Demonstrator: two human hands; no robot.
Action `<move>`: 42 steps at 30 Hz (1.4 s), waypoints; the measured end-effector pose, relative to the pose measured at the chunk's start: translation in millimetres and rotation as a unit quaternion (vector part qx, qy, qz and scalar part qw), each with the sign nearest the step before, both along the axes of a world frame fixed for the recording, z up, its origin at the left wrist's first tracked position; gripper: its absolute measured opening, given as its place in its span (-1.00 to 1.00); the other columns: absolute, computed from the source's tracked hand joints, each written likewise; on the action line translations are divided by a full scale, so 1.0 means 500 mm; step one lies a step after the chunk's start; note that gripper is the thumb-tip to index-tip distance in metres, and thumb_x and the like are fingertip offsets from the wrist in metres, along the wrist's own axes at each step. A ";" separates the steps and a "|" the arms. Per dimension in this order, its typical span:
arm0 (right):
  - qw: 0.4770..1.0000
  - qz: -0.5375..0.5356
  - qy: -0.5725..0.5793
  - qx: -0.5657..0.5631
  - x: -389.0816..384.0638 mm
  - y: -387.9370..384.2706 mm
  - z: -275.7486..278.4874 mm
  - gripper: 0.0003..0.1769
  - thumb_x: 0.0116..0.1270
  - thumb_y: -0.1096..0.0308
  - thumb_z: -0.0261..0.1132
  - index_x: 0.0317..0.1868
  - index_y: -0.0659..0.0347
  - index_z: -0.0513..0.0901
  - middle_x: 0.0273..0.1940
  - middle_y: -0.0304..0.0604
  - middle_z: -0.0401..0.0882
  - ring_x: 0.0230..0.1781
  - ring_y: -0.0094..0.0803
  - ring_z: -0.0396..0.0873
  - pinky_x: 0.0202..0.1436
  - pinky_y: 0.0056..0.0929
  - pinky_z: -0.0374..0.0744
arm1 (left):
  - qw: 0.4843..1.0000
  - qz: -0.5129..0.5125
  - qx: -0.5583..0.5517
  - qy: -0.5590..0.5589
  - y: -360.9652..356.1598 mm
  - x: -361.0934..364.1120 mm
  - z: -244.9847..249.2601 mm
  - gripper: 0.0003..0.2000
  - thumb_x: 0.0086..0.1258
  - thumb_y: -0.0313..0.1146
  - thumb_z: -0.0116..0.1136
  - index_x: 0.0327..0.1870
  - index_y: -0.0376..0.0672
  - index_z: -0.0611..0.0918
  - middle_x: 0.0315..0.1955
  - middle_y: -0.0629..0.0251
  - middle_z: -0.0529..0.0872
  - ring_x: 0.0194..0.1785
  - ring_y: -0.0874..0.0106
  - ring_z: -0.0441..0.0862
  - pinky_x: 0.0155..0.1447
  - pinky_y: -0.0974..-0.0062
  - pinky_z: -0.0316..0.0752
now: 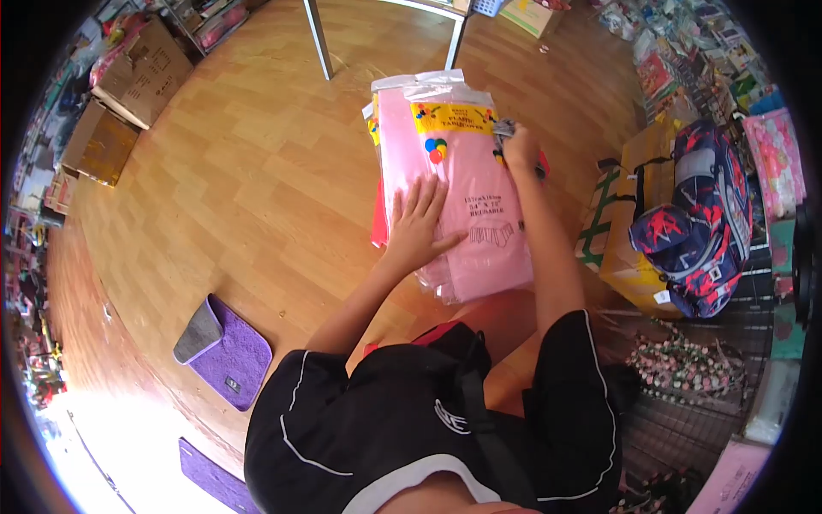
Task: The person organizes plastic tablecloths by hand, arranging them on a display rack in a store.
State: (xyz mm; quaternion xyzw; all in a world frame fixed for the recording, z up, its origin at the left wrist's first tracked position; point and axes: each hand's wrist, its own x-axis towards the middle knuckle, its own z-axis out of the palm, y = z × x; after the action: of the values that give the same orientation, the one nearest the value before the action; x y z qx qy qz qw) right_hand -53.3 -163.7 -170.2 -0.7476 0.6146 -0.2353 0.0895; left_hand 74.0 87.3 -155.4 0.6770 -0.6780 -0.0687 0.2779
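Note:
A stack of pink plastic tablecover packages (488,184) in clear wrapping, with a yellow printed header and balloon pictures, lies in front of my knees. My left hand (418,224) rests flat on the top package, fingers spread. At the upper right corner of the stack, my right hand (521,147) is closed around a crumpled grey cloth (503,128), pressed against the yellow header. Something red (378,227) shows from beneath the packages on the left. What lies directly under the stack is mostly hidden.
Wood-look flooring (248,171) surrounds me. Metal table legs (317,43) stand ahead. On the right are a patterned backpack (702,218), a brown carton (638,171) and artificial flowers (685,368). Cartons (145,73) stand at left, and a folded purple mat (231,355) lies nearby.

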 end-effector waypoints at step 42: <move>0.874 0.391 -0.285 -0.033 0.023 0.488 0.152 -0.42 -0.05 0.64 0.08 0.10 0.18 0.39 0.12 -0.02 0.33 0.18 -0.23 0.27 0.18 -0.35 0.28 | 0.627 -0.006 0.083 0.774 0.125 -0.018 0.004 -0.73 0.26 -0.44 -0.02 -0.03 -0.30 0.39 -0.17 0.19 0.53 -0.18 0.40 0.54 -0.14 0.42 0.54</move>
State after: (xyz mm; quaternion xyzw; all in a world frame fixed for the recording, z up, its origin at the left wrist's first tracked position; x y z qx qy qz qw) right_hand -41.8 80.4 -94.4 -0.8301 0.2116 -0.4041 0.3207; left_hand 64.7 149.7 -153.6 0.3906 -0.2082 -0.6253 0.6427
